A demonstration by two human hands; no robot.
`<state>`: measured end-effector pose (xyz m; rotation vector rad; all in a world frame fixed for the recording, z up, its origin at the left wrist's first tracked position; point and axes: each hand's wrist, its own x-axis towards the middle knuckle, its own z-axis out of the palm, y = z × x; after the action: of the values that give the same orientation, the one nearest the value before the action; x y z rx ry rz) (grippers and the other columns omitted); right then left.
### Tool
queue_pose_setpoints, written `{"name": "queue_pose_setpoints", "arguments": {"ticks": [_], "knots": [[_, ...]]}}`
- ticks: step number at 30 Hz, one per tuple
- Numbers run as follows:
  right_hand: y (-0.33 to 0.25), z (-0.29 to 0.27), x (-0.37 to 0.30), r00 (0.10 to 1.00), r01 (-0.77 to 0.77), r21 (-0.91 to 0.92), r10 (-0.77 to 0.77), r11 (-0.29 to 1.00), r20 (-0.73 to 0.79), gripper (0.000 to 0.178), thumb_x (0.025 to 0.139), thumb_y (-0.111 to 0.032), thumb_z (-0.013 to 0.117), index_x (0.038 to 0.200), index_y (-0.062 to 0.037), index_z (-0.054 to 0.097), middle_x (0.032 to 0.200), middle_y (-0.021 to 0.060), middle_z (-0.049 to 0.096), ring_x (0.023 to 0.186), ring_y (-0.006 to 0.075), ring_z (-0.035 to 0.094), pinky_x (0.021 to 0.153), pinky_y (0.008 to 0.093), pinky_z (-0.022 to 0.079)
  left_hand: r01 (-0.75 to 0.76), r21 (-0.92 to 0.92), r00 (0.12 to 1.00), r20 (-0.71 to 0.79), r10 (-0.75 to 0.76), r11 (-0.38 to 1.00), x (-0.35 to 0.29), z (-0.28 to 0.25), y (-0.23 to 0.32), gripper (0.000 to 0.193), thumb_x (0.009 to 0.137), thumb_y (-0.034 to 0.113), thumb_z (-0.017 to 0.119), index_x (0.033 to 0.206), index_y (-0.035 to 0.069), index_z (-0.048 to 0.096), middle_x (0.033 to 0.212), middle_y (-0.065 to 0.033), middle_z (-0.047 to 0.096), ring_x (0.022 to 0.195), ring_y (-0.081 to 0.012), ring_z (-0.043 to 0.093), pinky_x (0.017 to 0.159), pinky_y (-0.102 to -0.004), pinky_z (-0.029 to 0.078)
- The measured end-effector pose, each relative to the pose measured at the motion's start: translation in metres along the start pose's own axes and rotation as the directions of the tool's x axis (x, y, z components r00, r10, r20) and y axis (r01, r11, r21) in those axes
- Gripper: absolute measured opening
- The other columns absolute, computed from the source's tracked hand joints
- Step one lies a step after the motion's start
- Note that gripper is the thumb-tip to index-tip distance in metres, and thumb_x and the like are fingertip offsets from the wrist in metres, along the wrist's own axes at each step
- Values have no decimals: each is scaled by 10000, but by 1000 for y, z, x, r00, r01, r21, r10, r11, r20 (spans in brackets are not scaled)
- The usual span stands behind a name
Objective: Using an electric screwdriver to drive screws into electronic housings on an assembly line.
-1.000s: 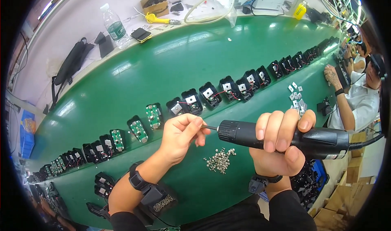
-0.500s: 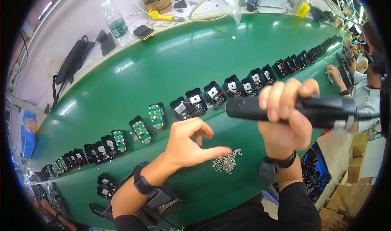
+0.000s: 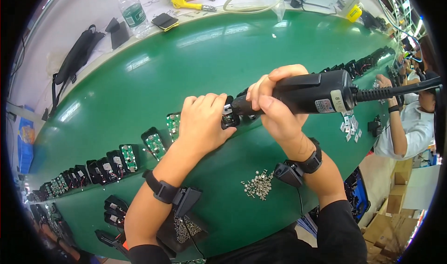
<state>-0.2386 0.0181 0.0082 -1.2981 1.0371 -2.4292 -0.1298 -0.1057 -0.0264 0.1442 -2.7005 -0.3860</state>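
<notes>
Head view: starting at the left, black cases (image 3: 98,172) are running in a row up the green table (image 3: 200,64), some carrying green boards (image 3: 128,158). The left hand (image 3: 202,122) is curling around one case (image 3: 229,120), fingers reaching along its far side and thumb lying by its near edge, seemingly pinching it between them. That case is sitting just right of the palm, and the nose of the driver (image 3: 307,94) is reaching it from the right. Screws (image 3: 258,185) are lying in a loose heap nearer the body. The right hand (image 3: 281,120) is wrapping around the driver's front half. Pale plates (image 3: 350,126) are lying farther right.

The case is looking light, stiff and perhaps slick, probably plastic, with delicate parts inside; its outer walls are offering the safer hold. The driver is looking heavier and rigid, its barrel suiting a full grip, its cord (image 3: 400,89) perhaps tugging at the rear.

The left hand is hiding much of the case. The bit's tip is not showing, so whether it is meeting a screw, I cannot tell. The right hand and driver are blocking part of the row, and its ends are blurring.
</notes>
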Motion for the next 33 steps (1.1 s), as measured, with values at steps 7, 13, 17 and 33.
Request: {"name": "queue_pose_setpoints", "arguments": {"ticks": [7, 13, 17, 33], "knots": [[7, -1, -4, 997, -9, -90, 15, 996, 75, 325, 775, 46, 548, 1069, -9, 419, 697, 70, 516, 630, 151, 530, 663, 325, 473, 46, -101, 999, 5, -46, 994, -3, 5, -4, 682, 540, 261, 856, 1108, -8, 591, 1000, -123, 634, 926, -270, 615, 815, -377, 453], [12, -1, -5, 998, -5, -84, 10, 996, 57, 324, 773, 55, 552, 1063, -4, 420, 685, 71, 517, 622, 146, 530, 645, 314, 472, 53, -103, 999, 12, -52, 993, -3, 7, -5, 680, 543, 254, 847, 1113, -18, 594, 997, -133, 637, 932, -276, 618, 822, -379, 462], [13, -4, -7, 987, 34, -238, 5, 971, 162, 347, 780, 23, 563, 1076, -46, 396, 677, 61, 504, 600, 151, 498, 652, 354, 474, 55, -113, 998, -2, -56, 992, -4, 12, -7, 669, 550, 244, 834, 1114, -28, 598, 990, -138, 635, 930, -278, 617, 825, -382, 462], [17, 5, 6, 889, -68, -231, 164, 971, 428, 257, 702, 70, 608, 888, -45, 473, 709, 55, 565, 639, 117, 556, 611, 245, 458, 66, -208, 998, 29, -61, 976, 4, 4, -11, 268, 597, 239, 735, 787, 77, 638, 712, -120, 629, 665, -311, 623, 635, -418, 496]]}}
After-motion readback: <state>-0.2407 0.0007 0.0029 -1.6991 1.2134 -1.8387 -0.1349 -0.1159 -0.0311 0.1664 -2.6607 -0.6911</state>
